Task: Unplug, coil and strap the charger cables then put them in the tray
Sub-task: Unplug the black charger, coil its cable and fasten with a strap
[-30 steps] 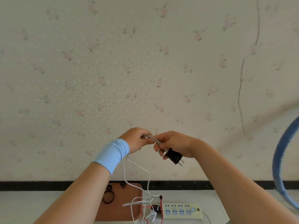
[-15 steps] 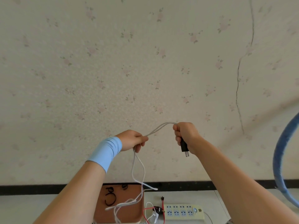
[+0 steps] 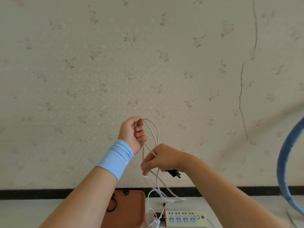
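Head view: the left hand (image 3: 133, 134), wearing a pale blue stretch wristband (image 3: 116, 159), sits at centre frame. Its grip is wrapped round gathered turns of the thin grey-white charger cable (image 3: 155, 132), and one loop arches out of the fist towards the right. The right hand (image 3: 162, 160) lies directly below it and slightly to the right, close but apart. Its grip holds the black two-pin plug (image 3: 174, 173), which pokes out at lower right, while its blurred fingers seem to pinch a strand.

The coil's long axis therefore runs near vertical between the two hands. The loose tail drops on to lower centre and ends over the white table (image 3: 32, 211), just above the cream power strip (image 3: 184, 217). It hangs beside the brown rectangular tray (image 3: 131, 203), where black loop straps (image 3: 111, 207) lie. From this, the next turn probably has to travel upward from the right hand to the left hand, which is the nearer to the coil.

Half a second earlier the hands were roughly level and farther apart, with the cable bowed between them and the plug's pins pointing down. Now the left hand is higher, the right hand has dropped beneath it, and a fresh loop stands out of the left fist.
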Action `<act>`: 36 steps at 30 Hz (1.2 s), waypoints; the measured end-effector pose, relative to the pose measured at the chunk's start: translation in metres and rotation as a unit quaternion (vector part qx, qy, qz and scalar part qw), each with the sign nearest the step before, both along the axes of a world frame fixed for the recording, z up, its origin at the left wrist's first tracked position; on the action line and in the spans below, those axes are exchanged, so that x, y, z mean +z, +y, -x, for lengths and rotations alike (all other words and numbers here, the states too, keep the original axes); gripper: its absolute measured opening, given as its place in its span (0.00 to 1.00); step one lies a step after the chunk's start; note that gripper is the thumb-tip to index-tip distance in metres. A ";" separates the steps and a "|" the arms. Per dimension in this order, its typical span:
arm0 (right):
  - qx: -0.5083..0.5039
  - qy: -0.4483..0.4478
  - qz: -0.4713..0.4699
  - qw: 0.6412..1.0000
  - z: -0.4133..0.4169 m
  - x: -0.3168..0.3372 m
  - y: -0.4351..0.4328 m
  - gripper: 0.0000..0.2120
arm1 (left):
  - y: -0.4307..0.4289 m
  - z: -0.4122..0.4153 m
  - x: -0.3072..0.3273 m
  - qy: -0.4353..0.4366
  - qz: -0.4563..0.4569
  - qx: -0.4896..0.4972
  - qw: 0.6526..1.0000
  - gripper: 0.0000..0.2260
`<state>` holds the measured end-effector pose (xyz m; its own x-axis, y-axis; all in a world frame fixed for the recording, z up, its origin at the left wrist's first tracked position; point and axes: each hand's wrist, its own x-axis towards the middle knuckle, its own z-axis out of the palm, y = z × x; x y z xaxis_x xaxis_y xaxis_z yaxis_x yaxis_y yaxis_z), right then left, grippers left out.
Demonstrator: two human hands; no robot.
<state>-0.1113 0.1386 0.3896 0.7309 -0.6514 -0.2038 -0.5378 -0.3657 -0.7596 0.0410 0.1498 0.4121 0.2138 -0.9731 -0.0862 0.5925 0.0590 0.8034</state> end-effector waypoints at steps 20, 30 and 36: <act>-0.150 -0.216 -0.246 0.933 0.031 0.015 -0.024 0.11 | -0.005 -0.012 -0.014 -0.403 0.036 0.304 0.863 0.06; -0.231 -0.372 -0.313 0.843 0.037 0.022 -0.034 0.12 | 0.005 0.016 -0.031 -0.592 0.004 -0.167 0.789 0.11; -0.283 -0.390 -0.312 0.819 0.040 0.017 -0.043 0.11 | 0.007 0.008 -0.027 -0.655 -0.018 -0.169 0.736 0.08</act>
<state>-0.1510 0.0958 0.4061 0.4135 -0.8781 -0.2406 0.2514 0.3641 -0.8968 0.0328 0.1568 0.3856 -0.1168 -0.9920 -0.0478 -0.7170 0.0509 0.6952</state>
